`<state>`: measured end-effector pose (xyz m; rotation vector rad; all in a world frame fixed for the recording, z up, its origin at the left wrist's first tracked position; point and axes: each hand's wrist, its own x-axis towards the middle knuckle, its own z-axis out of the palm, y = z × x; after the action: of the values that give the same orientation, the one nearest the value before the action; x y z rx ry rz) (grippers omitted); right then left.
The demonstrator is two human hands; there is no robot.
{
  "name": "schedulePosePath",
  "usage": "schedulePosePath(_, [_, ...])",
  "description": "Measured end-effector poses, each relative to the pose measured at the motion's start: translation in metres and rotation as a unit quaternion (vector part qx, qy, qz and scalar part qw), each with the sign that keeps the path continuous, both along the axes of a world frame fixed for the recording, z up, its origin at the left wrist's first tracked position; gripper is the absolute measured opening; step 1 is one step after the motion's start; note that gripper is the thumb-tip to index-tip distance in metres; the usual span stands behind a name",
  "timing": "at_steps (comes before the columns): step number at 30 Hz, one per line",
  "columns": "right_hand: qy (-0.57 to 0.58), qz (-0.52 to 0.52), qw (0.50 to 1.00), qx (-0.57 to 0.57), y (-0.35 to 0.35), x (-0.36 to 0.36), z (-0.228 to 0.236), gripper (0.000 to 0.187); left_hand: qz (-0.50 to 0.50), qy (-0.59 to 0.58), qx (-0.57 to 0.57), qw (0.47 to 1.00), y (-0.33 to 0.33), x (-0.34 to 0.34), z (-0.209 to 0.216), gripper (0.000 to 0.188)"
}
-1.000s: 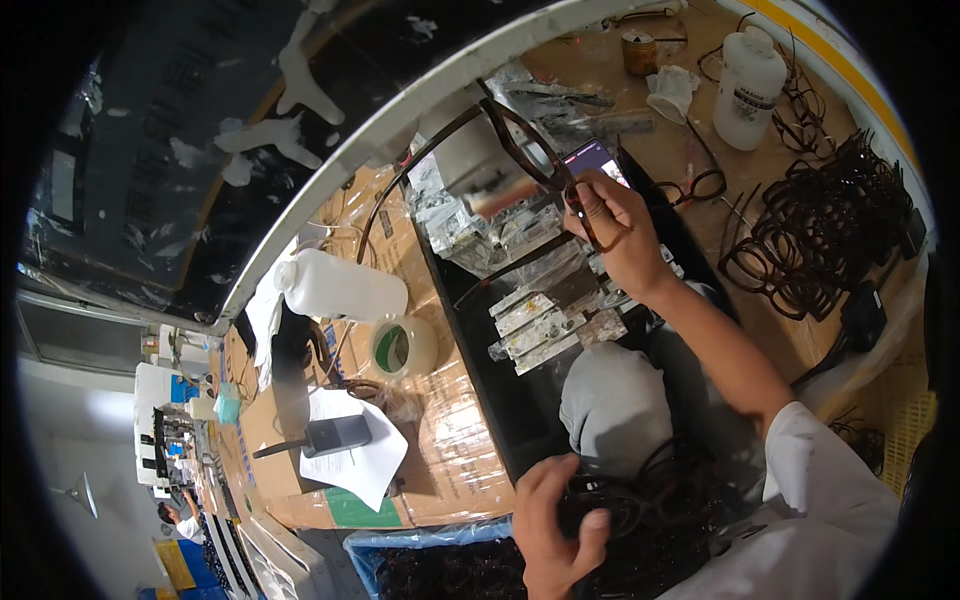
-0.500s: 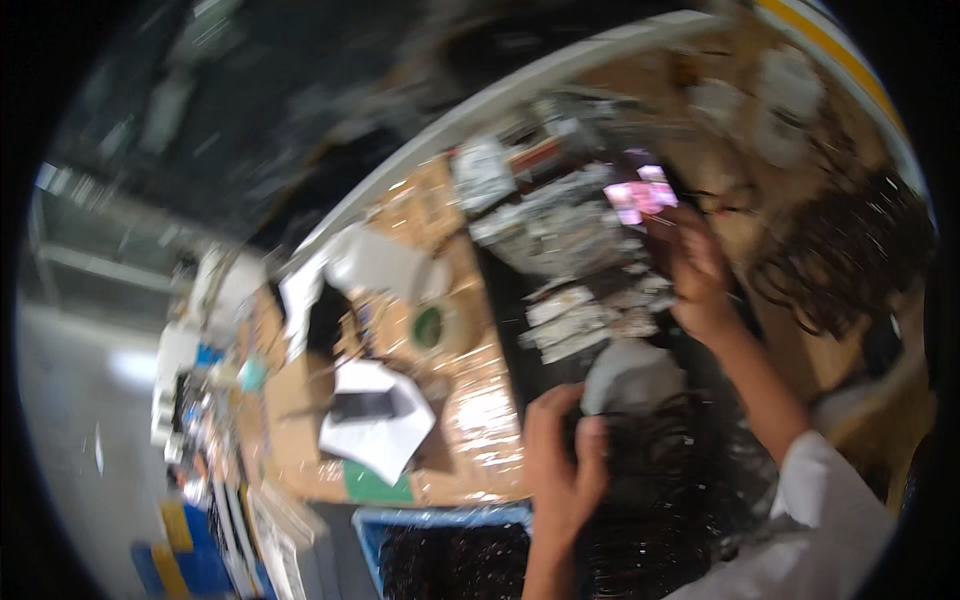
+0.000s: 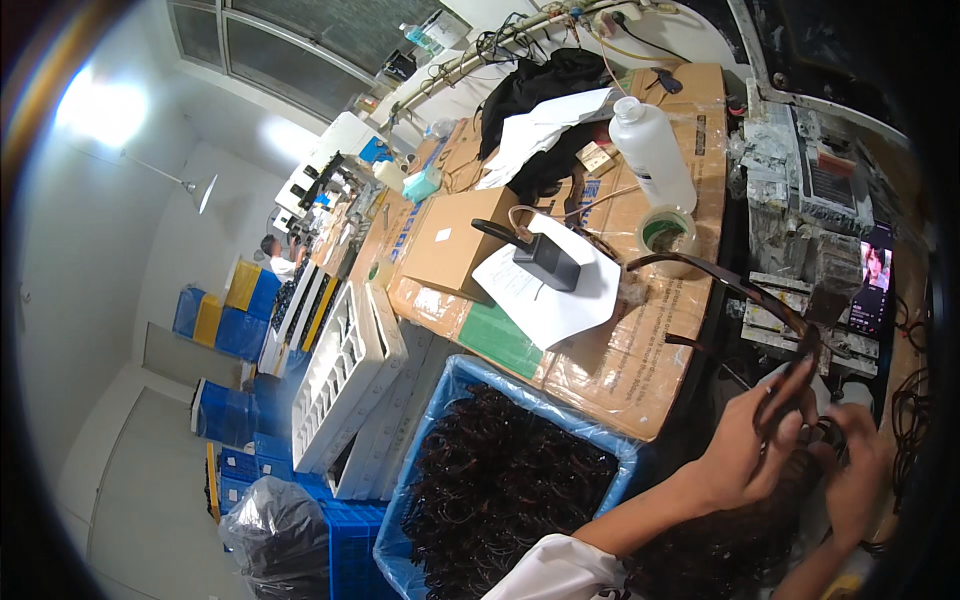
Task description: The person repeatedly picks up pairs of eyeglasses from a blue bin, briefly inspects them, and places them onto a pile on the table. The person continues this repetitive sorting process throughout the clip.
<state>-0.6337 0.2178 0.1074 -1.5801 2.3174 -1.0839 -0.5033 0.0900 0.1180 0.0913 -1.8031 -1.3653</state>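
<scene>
My left hand (image 3: 750, 445) is closed on a dark brown tortoiseshell eyeglass frame (image 3: 765, 297), whose long temples reach up and left over the machine's edge. Close against it on the right, my right hand (image 3: 856, 468) has bent fingers on the front part of the same frame. Fingers hide most of the front. Beyond the hands lies a phone (image 3: 873, 283) with a lit screen, beside grimy metal fixture blocks (image 3: 785, 180). Under the left forearm is a heap of dark brown pieces, partly hidden.
Left of my arm stands a blue-lined bin (image 3: 405, 500) filled with dark curved pieces. A cardboard-covered table (image 3: 640, 360) carries a white bottle (image 3: 655, 150), a tape roll (image 3: 668, 235), paper and a black adapter (image 3: 545, 262). White trays (image 3: 340, 370) are stacked farther left; a person (image 3: 283, 262) sits beyond.
The view has swung left. My right hand has left the phone and joined my left hand. The eyeglass frame now shows in the hands; earlier the left hand was beside a pale lump.
</scene>
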Motion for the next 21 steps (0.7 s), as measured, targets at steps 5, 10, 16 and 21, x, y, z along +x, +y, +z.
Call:
schedulePosePath(5, [-0.069, -0.099, 0.992, 0.020, 0.002, 0.002, -0.017, 0.013, 0.034, 0.008, 0.028, 0.999, -0.002, -0.003, -0.009, 0.040])
schedulePosePath(10, [-0.108, -0.107, 0.987, 0.052, 0.005, -0.007, -0.021, 0.010, 0.026, -0.026, 0.017, 0.999, -0.007, 0.000, -0.011, 0.038])
schedulePosePath(16, [-0.161, -0.111, 0.978, 0.076, 0.009, -0.012, -0.022, 0.018, 0.092, -0.144, -0.002, 0.985, -0.012, -0.004, -0.018, 0.034])
schedulePosePath(21, [-0.143, -0.089, 0.983, 0.070, 0.011, -0.012, -0.024, 0.023, 0.156, -0.209, -0.107, 0.959, -0.022, -0.021, -0.042, 0.041])
